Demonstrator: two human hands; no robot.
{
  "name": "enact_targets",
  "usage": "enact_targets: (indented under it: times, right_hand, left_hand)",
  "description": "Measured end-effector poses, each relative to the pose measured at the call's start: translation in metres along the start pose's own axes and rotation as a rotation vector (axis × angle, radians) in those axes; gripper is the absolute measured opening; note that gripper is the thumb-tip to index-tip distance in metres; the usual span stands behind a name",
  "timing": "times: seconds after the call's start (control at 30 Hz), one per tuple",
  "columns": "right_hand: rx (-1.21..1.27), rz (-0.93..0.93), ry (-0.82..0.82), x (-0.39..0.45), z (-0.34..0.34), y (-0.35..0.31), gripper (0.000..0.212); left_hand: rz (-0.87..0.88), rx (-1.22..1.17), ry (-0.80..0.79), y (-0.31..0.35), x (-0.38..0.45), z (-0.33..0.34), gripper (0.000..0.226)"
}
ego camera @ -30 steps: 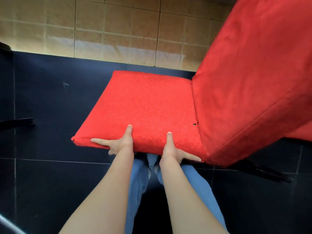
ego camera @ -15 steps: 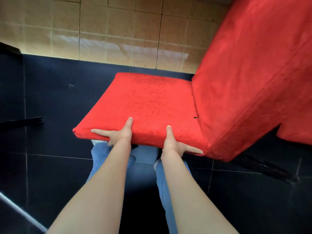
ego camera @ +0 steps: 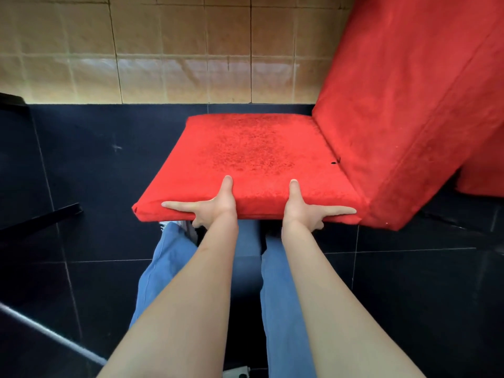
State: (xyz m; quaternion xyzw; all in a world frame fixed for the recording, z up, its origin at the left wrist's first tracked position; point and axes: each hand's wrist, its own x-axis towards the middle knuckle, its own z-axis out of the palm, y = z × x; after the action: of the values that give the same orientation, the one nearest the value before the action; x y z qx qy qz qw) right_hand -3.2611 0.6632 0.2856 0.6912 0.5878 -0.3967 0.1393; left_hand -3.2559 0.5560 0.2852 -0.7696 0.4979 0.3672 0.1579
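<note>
Step in hand, as I judged it: repositioning the red chair by its seat (ego camera: 253,148). The seat lay at 12 o'clock from my knees, w/ the backrest (ego camera: 409,105) rising at 2 o'clock, above dark floor tiles (ego camera: 81,165). L hand (ego camera: 215,208) & R hand (ego camera: 302,211) each gripped the seat's near edge: thumb on top, index finger straight along the edge, remaining fingers curled under. Next move req'd, by my estimate: an even two-hand pull, seat kept level.

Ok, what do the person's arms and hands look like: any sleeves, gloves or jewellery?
The left forearm and right forearm are bare to the picture's bottom edge; no sleeves show. The left hand and right hand wear no gloves, and no watch, bracelet or ring shows. Blue jeans cover the legs.
</note>
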Motion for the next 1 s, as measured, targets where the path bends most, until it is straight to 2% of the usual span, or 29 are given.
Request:
enact_targets:
  times: [0.13,0.33,0.57,0.67,1.0]
  right_hand:
    - [-0.019,-0.047,0.005,-0.006,0.008,-0.023,0.132]
    - [0.001,0.01,-0.004,-0.015,0.019,-0.063,0.13]
    - [-0.055,0.062,-0.048,-0.044,0.036,-0.071,0.131]
    - [-0.065,0.06,-0.052,-0.049,0.042,-0.079,0.131]
    - [-0.13,0.024,-0.086,-0.049,0.045,-0.088,0.132]
  left_hand:
    - [0.026,-0.002,0.046,0.023,-0.013,0.008,0.135]
    - [0.051,0.029,0.083,0.057,-0.031,0.012,0.128]
    - [0.043,0.064,0.129,0.079,-0.02,-0.008,0.12]
    - [0.034,0.047,0.142,0.093,-0.019,-0.01,0.109]
    - [0.014,0.128,0.091,0.104,-0.018,-0.013,0.132]
